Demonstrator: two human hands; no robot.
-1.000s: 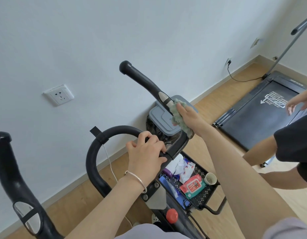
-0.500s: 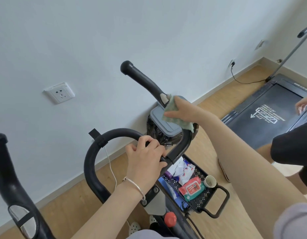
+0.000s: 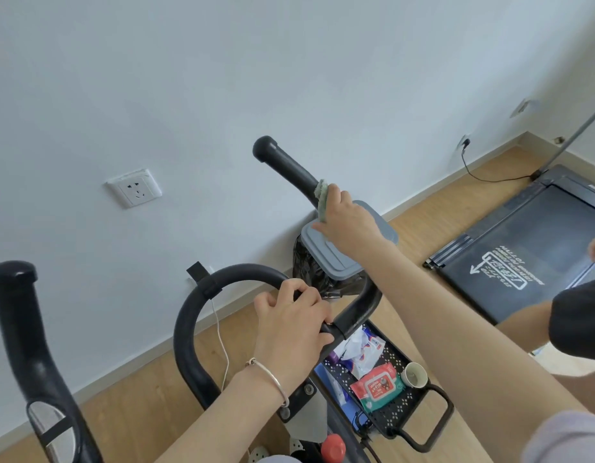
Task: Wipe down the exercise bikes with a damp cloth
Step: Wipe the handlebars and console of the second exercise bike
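Our R hand [image 3: 347, 222] pinches the cloth [image 3: 321, 195] against the upright grip [image 3: 286, 165], at 1 o'clock from our L hand [image 3: 294, 324], fingers curled round the handlebar loop [image 3: 202, 295]. Risk: loose pinch, cloth may slip off mid-stroke.

Open along the upper grip [image 3: 282, 163], crowded below it.
Free past the grip's tip toward the wall [image 3: 289, 61]; blocked underneath by the grey bin lid [image 3: 326, 252] below the right hand [image 3: 347, 218] and its cloth [image 3: 321, 198], lower still by the black rack [image 3: 398, 414] beside the curved bar [image 3: 189, 322] held by the left hand [image 3: 294, 319].
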